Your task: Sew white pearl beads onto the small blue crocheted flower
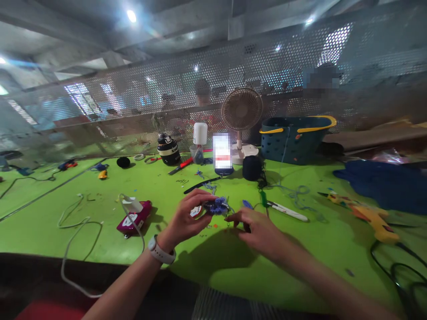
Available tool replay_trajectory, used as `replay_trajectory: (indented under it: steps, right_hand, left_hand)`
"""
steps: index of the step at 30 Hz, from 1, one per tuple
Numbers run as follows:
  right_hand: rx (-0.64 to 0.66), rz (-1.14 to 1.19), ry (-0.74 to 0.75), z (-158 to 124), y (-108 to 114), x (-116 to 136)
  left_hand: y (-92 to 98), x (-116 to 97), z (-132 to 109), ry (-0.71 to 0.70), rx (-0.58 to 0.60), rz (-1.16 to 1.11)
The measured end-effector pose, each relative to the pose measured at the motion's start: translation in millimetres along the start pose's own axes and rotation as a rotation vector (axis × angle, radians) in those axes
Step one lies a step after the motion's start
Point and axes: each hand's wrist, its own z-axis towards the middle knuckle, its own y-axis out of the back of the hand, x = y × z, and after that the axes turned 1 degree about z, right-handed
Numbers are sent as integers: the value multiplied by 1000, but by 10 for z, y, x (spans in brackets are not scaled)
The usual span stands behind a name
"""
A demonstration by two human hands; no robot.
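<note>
My left hand [191, 218], with a white watch on its wrist, pinches a small blue yarn piece [218, 206] between thumb and fingers above the green table. The piece looks crocheted, though its details are blurred. Close to its right side is my right hand [251, 224], fingers curled and the index fingertip beside a thin dark strand hanging from the piece. What those fingers grip is too small to make out. Behind the hands lies a dark ball of yarn [252, 168]. A white-handled tool [287, 210] rests just beyond my right hand.
A glue gun [375, 218] with a black cable lies right, near dark blue cloth [383, 184]. Left is a purple power bank [135, 218] with a white cable. A lit phone [222, 151], fan [242, 111], blue basket [287, 142] and black bottle [168, 151] line the back.
</note>
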Motion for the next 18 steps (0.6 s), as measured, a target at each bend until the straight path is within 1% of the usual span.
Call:
replay_trajectory:
  steps: [3,7,13,18]
  right_hand:
    - [1,15,28,25,-4,4]
    - [-29,62,36,12,15,21]
    - [24,26,23,-83,68,60]
    - [5,97,27,-117,64,21]
  left_hand:
    - [7,1,2,21,6,-21]
    - [19,17,-2,46,3,-24]
    - [42,105,-17,60,-35,-47]
    - [71,133,-17,84,-37,-67]
